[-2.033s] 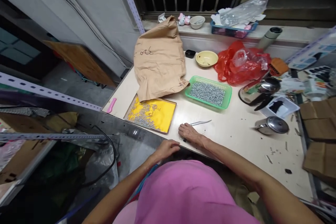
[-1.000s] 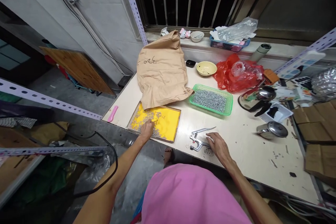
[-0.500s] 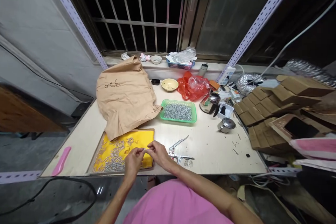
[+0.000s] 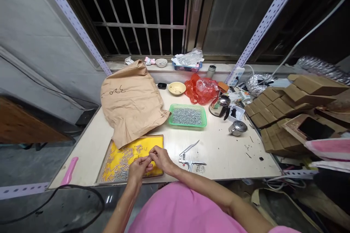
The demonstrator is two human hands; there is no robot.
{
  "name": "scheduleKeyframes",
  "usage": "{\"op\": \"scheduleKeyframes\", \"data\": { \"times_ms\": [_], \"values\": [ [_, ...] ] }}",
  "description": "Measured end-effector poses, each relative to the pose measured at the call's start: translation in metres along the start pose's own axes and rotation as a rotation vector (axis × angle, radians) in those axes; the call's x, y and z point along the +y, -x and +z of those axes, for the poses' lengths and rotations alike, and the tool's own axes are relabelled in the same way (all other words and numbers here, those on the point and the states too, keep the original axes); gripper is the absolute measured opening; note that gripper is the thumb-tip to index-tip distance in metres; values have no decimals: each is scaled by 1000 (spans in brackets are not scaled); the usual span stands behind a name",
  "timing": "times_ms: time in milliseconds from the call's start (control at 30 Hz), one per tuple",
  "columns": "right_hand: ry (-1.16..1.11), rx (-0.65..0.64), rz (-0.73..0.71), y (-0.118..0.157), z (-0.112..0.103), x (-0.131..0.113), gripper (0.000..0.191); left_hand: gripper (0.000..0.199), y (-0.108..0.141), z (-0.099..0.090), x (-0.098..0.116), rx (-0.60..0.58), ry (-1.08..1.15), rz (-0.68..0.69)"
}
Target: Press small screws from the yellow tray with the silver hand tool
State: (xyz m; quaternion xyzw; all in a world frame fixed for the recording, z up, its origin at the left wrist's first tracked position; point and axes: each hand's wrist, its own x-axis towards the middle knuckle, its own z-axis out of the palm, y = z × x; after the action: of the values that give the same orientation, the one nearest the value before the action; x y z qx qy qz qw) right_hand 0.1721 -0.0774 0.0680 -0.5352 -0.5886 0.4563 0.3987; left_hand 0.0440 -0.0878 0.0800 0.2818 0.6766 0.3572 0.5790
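Observation:
My left hand (image 4: 138,169) and my right hand (image 4: 160,158) meet fingertip to fingertip over a yellow-lined tray (image 4: 157,145). Both are closed in a pinch, and whatever lies between the fingers is too small and covered to make out. Many small metal pins (image 4: 120,165) are scattered in the tray, thickest at its left and front. A small heap of them lies near the tray's middle. To the right of my right hand, silver hand pliers (image 4: 188,162) with spread handles rest on the table.
Behind the tray lies a large brown paper bag (image 4: 133,102), overlapping its rear edge. A green basket (image 4: 188,126) holds many small metal pieces. A steel kettle (image 4: 219,105), a lidded metal cup (image 4: 237,128) and stacked cardboard boxes (image 4: 276,105) stand right. A pink-handled tool (image 4: 69,171) lies left.
My fingers have drawn closer together, with the right hand's fingers now overlapping the left fingertips. The whole view has shifted slightly; the objects on the table stay in place.

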Motion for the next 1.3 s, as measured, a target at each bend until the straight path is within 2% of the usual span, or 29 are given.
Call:
{"op": "scheduleKeyframes", "data": {
  "times_ms": [67,200,267,333,433,533,600,733,833,933,1033,1133,1300],
  "values": [
    [-30,-13,5,-2,5,0,9,27,6,-4,6,17,70,-57],
    [-77,-30,91,-6,20,1,7,23,16,-13,15,38,154,-84],
    [-58,-47,132,-12,24,2,9,22,17,-18,18,48,212,-99],
    [27,-104,103,-18,22,2,12,19,16,-23,20,82,267,-96],
    [272,-155,-39,-23,4,4,17,19,15,-27,20,139,278,-40],
    [467,-150,-119,-12,-33,13,28,22,17,-19,13,118,194,16],
    [561,-147,-99,5,-65,24,29,25,22,-7,6,56,109,12],
    [743,-152,80,54,-127,54,28,25,30,34,-15,-106,-45,-58],
    [837,-246,207,88,-158,76,27,21,29,70,-31,-213,-112,-100],
    [893,-295,271,110,-169,88,30,19,22,101,-46,-272,-188,-144],
    [933,-265,320,118,-171,96,30,18,16,124,-59,-273,-279,-182],
    [954,-225,357,117,-169,104,28,18,13,138,-69,-280,-334,-206],
    [947,-174,342,115,-169,118,27,19,13,152,-77,-283,-415,-269]
  ]
}}
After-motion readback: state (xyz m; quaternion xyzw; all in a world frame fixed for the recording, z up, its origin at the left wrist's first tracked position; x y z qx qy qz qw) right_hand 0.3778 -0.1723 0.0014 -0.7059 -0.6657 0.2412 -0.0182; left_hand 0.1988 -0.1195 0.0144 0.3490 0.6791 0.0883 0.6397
